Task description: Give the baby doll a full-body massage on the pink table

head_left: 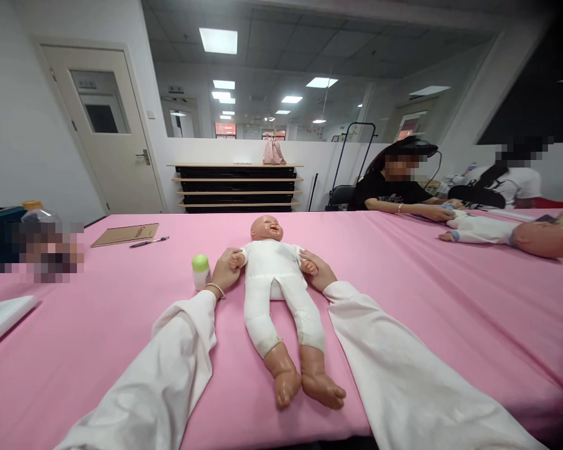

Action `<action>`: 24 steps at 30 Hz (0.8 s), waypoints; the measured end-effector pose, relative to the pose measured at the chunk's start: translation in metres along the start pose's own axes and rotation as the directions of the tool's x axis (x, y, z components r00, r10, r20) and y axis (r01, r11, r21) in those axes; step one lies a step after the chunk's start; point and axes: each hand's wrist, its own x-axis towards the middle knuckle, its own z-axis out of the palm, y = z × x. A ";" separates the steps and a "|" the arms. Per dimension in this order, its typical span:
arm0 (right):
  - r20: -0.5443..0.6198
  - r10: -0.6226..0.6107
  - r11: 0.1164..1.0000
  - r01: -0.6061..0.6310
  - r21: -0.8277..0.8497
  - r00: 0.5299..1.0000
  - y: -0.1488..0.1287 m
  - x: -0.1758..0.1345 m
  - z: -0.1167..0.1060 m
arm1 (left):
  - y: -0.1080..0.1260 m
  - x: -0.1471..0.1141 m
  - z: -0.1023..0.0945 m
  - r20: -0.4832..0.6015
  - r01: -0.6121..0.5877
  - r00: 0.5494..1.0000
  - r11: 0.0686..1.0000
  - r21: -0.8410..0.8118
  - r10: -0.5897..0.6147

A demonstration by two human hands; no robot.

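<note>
A baby doll [276,269] with a white cloth body lies on its back on the pink-covered table, head at the far end, bare feet toward me. My left hand [226,269] is closed around the doll's arm at the left, by its small fist. On the other side, my right hand [323,274] grips the doll's other arm near the hand. The undersides of both my hands and some fingers are hidden. Close beside my left wrist stands a white bottle with a green cap [200,272], apart from the hand.
A brown notebook [126,234] and a pen [149,242] lie at the back left. A white object [7,319] sits at the left edge, near an orange-capped bottle [35,211]. At the right, another person [385,194] handles a second doll [492,230].
</note>
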 end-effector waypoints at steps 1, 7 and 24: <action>0.028 0.001 1.000 -0.002 0.030 1.000 -0.004 -0.002 -0.001 | 0.001 -0.004 -0.004 0.055 -0.040 0.998 0.999 0.010 0.039; 0.027 0.134 0.982 -0.136 0.132 0.991 -0.024 -0.008 -0.003 | 0.005 -0.016 -0.012 0.157 -0.195 0.969 0.981 0.008 0.192; -0.212 0.086 0.996 -0.087 0.009 0.973 -0.001 0.012 0.018 | 0.009 0.009 0.016 -0.111 0.244 0.963 0.969 -0.033 -0.246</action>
